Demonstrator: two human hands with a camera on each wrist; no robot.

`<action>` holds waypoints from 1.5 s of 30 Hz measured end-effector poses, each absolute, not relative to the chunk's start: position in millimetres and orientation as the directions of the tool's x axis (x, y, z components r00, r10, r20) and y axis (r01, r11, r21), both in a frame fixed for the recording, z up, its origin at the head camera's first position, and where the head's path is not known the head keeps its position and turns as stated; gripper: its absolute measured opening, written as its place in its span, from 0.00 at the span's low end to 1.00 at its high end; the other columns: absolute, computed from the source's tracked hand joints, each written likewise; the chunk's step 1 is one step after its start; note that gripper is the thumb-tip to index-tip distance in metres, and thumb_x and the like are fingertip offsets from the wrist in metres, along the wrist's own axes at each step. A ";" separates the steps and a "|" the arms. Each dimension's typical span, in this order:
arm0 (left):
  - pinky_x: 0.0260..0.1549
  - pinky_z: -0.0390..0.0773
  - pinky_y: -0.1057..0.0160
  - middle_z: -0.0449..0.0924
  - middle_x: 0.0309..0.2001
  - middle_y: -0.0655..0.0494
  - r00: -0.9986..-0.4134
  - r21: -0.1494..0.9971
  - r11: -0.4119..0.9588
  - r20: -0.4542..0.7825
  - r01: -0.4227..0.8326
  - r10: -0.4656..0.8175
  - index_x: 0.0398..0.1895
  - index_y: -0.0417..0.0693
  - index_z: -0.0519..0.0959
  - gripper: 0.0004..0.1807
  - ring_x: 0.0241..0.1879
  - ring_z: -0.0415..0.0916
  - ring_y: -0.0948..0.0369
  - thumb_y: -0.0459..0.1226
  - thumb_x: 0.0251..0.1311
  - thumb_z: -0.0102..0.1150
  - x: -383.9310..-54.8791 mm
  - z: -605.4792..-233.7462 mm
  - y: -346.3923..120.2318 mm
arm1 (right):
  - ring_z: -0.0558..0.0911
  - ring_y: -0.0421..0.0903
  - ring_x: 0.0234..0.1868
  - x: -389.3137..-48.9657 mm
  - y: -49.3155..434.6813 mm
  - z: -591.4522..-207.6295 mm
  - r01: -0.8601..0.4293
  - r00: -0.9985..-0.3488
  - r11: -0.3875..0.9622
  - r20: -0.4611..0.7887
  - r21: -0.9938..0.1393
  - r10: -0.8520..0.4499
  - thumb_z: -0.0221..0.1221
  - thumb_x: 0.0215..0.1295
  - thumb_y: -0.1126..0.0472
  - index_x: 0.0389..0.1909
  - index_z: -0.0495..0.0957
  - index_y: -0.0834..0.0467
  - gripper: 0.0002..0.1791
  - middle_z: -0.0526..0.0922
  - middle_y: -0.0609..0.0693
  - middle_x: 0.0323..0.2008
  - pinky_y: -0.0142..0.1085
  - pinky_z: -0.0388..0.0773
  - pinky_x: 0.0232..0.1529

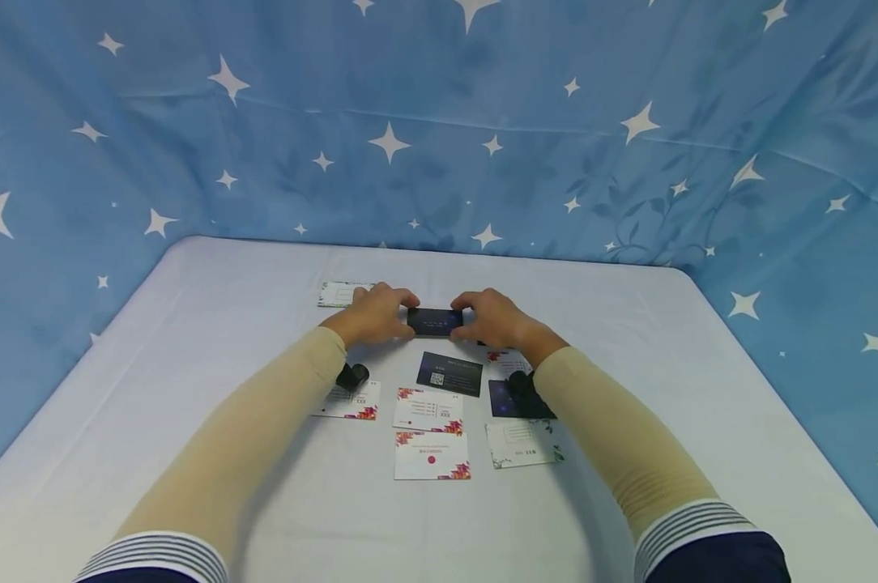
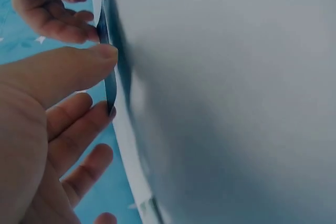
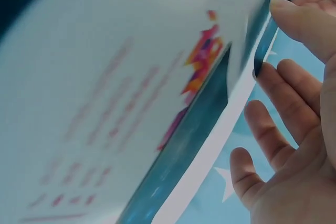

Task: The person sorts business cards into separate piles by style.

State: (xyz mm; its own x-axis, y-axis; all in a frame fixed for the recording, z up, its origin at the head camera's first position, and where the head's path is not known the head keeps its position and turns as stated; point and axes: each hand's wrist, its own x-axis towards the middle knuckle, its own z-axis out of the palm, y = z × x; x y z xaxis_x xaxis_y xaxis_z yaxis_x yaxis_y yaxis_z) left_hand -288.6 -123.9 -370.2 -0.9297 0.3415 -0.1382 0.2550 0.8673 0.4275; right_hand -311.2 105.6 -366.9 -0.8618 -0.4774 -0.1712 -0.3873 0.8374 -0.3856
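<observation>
A dark business card (image 1: 435,322) with small pale print is held level between both hands at the far middle of the table. My left hand (image 1: 378,314) pinches its left end between thumb and forefinger. At the opposite end, the thumb and forefinger of my right hand (image 1: 499,318) pinch it too. Both wrist views show the dark card edge-on, with the other fingers spread away from it. Just nearer than the hands lies another dark card (image 1: 449,373) with a QR code. A floral card (image 3: 121,108) fills much of the right wrist view.
More cards lie on the white table (image 1: 322,518): white floral cards (image 1: 428,410) in the middle, a dark blue card (image 1: 512,401) and a green-leaf card (image 1: 524,444) at right. Another leaf card (image 1: 335,293) lies behind the left hand. A blue star-patterned curtain (image 1: 439,194) hangs behind.
</observation>
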 end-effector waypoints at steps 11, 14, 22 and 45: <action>0.60 0.53 0.44 0.70 0.66 0.50 -0.933 0.412 0.888 -0.193 0.204 0.304 0.70 0.53 0.71 0.31 0.64 0.60 0.51 0.43 0.64 0.66 -310.9 -354.8 -151.6 | 0.72 0.52 0.65 -326.1 71.3 -360.6 -0.409 -0.873 0.840 -0.115 -0.358 -0.474 0.65 0.66 0.50 0.68 0.72 0.57 0.33 0.76 0.53 0.64 0.46 0.65 0.66; 0.60 0.52 0.44 0.71 0.67 0.51 -0.935 0.405 0.892 -0.189 0.203 0.299 0.70 0.52 0.71 0.31 0.66 0.60 0.51 0.43 0.65 0.66 -316.5 -357.4 -156.4 | 0.72 0.52 0.65 -329.4 63.2 -361.1 -0.391 -0.881 0.849 -0.122 -0.355 -0.457 0.64 0.66 0.50 0.69 0.71 0.57 0.32 0.76 0.54 0.64 0.45 0.64 0.66; 0.58 0.53 0.43 0.72 0.66 0.48 -0.938 0.395 0.898 -0.192 0.194 0.287 0.70 0.50 0.71 0.30 0.65 0.62 0.49 0.42 0.66 0.64 -324.3 -367.2 -164.8 | 0.71 0.52 0.65 -337.0 49.6 -368.9 -0.356 -0.891 0.864 -0.150 -0.357 -0.429 0.62 0.69 0.51 0.70 0.70 0.57 0.31 0.75 0.54 0.64 0.45 0.64 0.66; 0.58 0.52 0.42 0.68 0.67 0.43 -0.939 0.396 0.906 -0.231 0.148 0.254 0.72 0.49 0.68 0.30 0.66 0.59 0.47 0.40 0.68 0.59 -322.3 -366.3 -162.1 | 0.70 0.55 0.63 -336.1 42.2 -375.9 -0.318 -0.900 0.883 -0.182 -0.344 -0.395 0.58 0.73 0.51 0.72 0.67 0.54 0.30 0.75 0.56 0.63 0.47 0.64 0.65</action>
